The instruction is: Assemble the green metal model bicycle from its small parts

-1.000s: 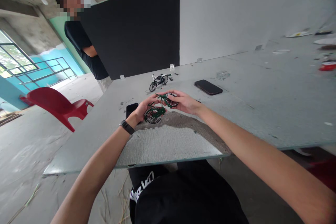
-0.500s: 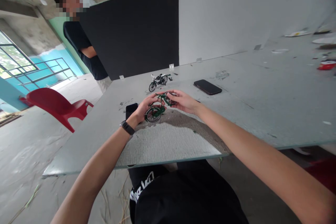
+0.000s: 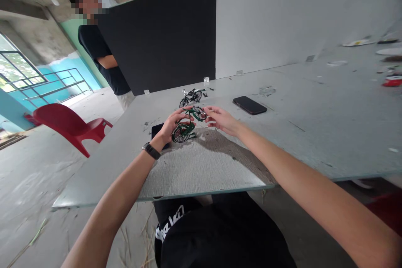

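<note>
My left hand [image 3: 169,127], a dark watch on its wrist, is closed around a small green model bicycle [image 3: 186,127]. The bicycle is tilted with its front wheel [image 3: 199,113] raised toward the right, a little above the table. My fingers partly hide its frame. Beside the front wheel is my right hand [image 3: 223,120], its fingers apart and nothing gripped in them; whether the fingertips touch the tyre I cannot tell. Beyond both hands a black model bicycle [image 3: 190,97] stands on the table, with small dark pieces lying by its right side.
A phone [image 3: 249,105] lies right of the hands; another dark phone [image 3: 156,130] is partly behind my left hand. Black and white boards [image 3: 169,42] stand along the table's back. A person [image 3: 103,56] stands at back left, near a red chair [image 3: 67,123]. Litter lies far right.
My right hand has let go of the green bicycle's front wheel and moved slightly right. The front wheel has tipped up and now shows whole. My left hand keeps its hold.
</note>
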`<action>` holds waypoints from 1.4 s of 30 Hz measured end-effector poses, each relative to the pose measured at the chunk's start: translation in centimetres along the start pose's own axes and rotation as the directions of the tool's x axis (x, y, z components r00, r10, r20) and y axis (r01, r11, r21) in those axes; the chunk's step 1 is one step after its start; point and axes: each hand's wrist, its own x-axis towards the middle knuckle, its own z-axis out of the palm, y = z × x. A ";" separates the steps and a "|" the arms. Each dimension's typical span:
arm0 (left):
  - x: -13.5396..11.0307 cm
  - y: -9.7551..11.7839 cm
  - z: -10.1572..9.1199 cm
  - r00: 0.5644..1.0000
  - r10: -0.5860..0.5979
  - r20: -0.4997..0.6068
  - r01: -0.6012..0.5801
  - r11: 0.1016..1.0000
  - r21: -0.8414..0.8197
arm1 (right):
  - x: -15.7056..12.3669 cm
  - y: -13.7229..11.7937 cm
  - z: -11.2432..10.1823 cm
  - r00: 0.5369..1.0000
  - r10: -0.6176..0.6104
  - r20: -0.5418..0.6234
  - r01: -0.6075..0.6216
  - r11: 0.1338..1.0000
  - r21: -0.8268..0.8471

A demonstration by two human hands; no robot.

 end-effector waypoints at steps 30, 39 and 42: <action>-0.1 -0.1 0.0 1.000 -0.018 -0.002 0.018 0.999 0.045 | 0.0 0.3 0.1 0.996 0.019 0.084 -0.027 0.995 0.098; -0.1 -0.2 0.0 1.000 -0.019 -0.007 0.019 0.998 0.056 | -0.3 0.0 0.3 0.997 0.045 0.067 -0.052 0.994 0.097; 0.0 -0.2 0.0 1.000 -0.015 -0.011 0.016 0.997 0.072 | -0.3 0.1 0.2 0.998 0.039 0.059 -0.044 0.995 0.089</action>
